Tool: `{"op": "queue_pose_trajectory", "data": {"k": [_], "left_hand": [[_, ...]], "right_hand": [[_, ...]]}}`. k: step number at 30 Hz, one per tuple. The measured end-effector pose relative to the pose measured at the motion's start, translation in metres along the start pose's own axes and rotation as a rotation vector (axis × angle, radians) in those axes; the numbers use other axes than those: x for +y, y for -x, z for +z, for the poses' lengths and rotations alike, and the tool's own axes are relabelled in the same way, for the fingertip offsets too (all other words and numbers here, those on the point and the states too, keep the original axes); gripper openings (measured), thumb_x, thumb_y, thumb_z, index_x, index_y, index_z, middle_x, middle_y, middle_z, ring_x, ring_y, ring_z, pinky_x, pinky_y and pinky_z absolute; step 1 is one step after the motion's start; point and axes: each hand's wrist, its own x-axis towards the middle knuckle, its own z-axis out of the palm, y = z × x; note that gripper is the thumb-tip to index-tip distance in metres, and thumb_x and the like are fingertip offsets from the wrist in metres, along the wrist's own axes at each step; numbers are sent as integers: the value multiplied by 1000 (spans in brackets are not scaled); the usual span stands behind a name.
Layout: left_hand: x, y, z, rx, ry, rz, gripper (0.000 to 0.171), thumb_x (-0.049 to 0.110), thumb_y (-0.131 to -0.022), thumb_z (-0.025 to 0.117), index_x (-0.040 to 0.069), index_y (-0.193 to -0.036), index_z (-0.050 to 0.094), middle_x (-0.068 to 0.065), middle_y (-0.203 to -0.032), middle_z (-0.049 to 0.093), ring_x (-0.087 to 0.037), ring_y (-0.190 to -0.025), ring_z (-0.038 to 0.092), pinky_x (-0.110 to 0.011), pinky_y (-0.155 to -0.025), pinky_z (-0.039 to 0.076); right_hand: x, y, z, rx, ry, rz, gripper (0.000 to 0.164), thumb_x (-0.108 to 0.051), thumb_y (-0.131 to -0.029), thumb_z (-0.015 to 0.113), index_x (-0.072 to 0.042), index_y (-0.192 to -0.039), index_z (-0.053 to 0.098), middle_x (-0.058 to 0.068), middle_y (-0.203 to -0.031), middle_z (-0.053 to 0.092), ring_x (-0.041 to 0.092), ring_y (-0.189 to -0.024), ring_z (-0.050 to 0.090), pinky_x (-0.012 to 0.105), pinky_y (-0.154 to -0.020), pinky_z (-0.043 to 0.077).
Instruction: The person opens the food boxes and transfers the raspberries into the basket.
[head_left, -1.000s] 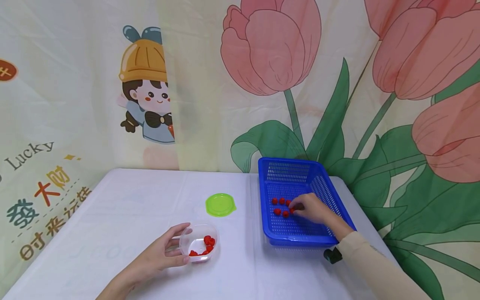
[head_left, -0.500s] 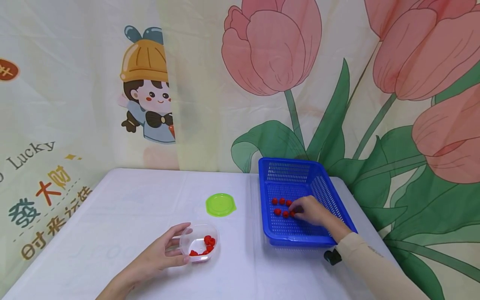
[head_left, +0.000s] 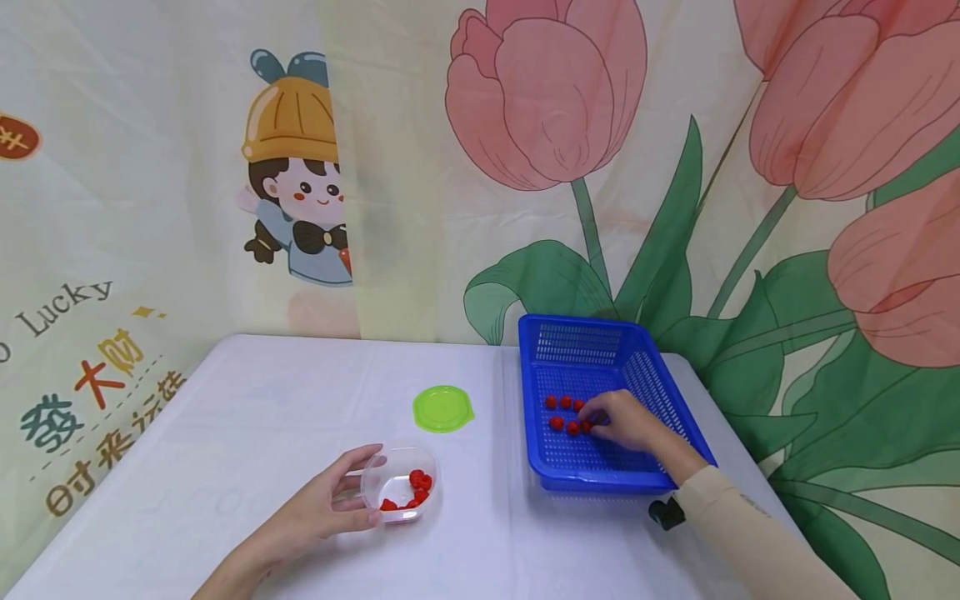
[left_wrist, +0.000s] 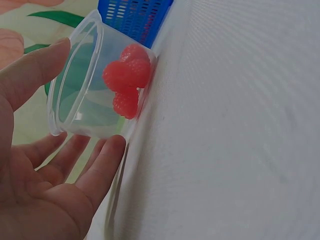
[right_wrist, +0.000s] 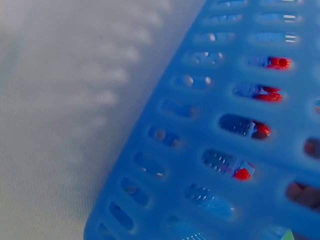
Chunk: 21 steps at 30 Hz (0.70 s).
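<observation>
Raspberries (left_wrist: pixel 121 75) in clear cup (left_wrist: pixel 111 42), left hand (head_left: pixel 327 502) round it; others in blue basket (head_left: pixel 600 481), right hand (head_left: pixel 624 420) apparently round one.

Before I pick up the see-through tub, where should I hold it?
Probably by the round wall of the clear tub, just under its rim, coming from the left, as the left hand does: thumb on the near side, fingers on the far side. It's upright with an open top, and the red berries inside sit mostly to the right, away from that hand.
</observation>
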Motion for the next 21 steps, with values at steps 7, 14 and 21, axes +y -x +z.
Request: {"op": "queue_pose_trajectory", "data": {"k": [7, 14, 21], "left_hand": [[2, 0, 0, 3, -1, -14, 94, 20, -90, 86, 19, -166, 31, -17, -167, 38, -41, -142, 52, -18, -97, 53], [1, 0, 1, 2, 8, -12, 93, 19, -91, 86, 16, -166, 30, -20, -167, 37, -43, -141, 53, -19, -97, 54], [2, -1, 2, 0, 14, -10, 92, 18, -91, 85, 17, -166, 31, -20, -167, 36, -42, -140, 54, -20, -96, 55]], "right_hand": [[-13, 3, -9, 73, 2, -70, 23, 3, -90, 81, -3, -112, 80, 9, -110, 79, 31, -108, 74, 50, -96, 60], [-51, 2, -25, 141, -37, -145, 27, -3, -90, 84, -7, -116, 80, 8, -114, 79, 28, -107, 74, 45, -90, 62], [-99, -1, -31, 143, -60, -207, 29, -6, -91, 84, -12, -120, 79, 0, -110, 77, 15, -97, 69, 28, -83, 61]]}}
